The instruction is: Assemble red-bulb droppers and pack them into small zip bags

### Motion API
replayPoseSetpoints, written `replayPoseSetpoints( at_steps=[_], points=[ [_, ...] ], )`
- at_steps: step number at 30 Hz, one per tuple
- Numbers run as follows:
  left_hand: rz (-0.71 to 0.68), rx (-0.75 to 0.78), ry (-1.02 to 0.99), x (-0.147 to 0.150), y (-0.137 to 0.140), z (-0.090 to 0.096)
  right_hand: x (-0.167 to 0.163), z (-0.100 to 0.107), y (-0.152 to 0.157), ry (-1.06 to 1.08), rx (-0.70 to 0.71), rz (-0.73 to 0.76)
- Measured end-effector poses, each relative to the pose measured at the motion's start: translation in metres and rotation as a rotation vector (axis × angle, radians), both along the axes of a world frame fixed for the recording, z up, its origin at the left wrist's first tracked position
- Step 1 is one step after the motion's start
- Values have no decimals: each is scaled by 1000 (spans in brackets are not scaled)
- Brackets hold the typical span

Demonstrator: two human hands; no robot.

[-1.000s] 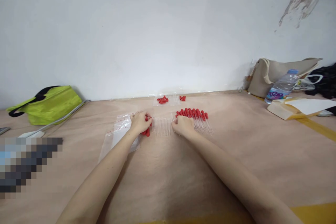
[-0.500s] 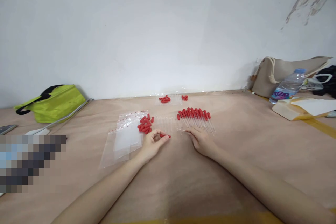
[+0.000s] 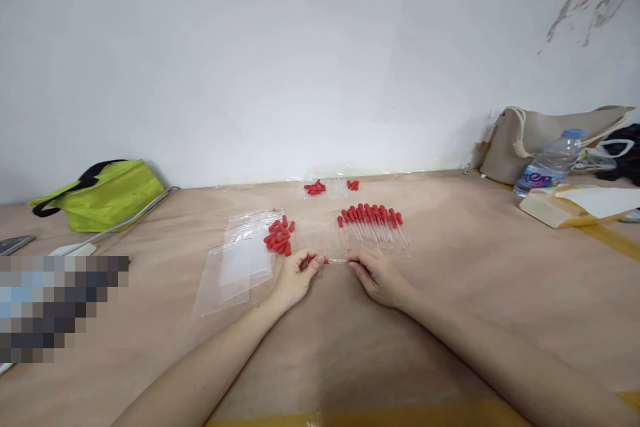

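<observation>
My left hand (image 3: pixel 299 275) is closed in a pinch on a red rubber dropper bulb (image 3: pixel 325 260), most of it hidden by the fingers. My right hand (image 3: pixel 376 275) pinches a thin clear glass tube (image 3: pixel 339 260), whose free end meets the open end of the bulb. Just beyond my hands lies a row of bare glass tubes (image 3: pixel 315 235). To its right, several droppers (image 3: pixel 373 215) with red bulbs fitted lie side by side. A pile of loose red bulbs (image 3: pixel 278 238) sits beyond my left hand, at the edge of clear zip bags (image 3: pixel 240 267).
Near the wall are more red bulbs (image 3: pixel 315 187) on clear plastic. A green bag (image 3: pixel 117 193) and a white cable stand at the left. On the right are a water bottle (image 3: pixel 547 167), a beige bag (image 3: pixel 545 127) and an opened paper packet (image 3: pixel 555 207).
The glass tube in my right hand has come left and down to the red bulb, closing the gap. My left hand has shifted only slightly, still pinching the bulb.
</observation>
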State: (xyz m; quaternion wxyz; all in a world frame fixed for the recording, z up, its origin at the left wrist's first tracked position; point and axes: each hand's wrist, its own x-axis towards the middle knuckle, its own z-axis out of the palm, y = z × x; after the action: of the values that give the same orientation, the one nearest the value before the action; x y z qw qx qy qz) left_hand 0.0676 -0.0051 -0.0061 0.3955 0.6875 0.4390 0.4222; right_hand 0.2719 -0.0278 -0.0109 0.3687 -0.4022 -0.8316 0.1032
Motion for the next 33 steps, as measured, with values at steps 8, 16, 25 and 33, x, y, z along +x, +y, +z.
replayPoseSetpoints(
  at_steps=[8, 16, 25, 33],
  points=[
    [20, -58, -59, 0, 1, -1, 0, -2, 1, -26, -19, -2],
    [-111, -183, -145, 0, -2, -5, 3, -2, 2, -64, -23, 12],
    [-139, -81, 9, -3, -6, -8, 3, 1, 6, -119, -39, 29],
    [-92, 77, 217, -3, -11, -4, 3, -1, 2, -226, 120, -25]
  ],
)
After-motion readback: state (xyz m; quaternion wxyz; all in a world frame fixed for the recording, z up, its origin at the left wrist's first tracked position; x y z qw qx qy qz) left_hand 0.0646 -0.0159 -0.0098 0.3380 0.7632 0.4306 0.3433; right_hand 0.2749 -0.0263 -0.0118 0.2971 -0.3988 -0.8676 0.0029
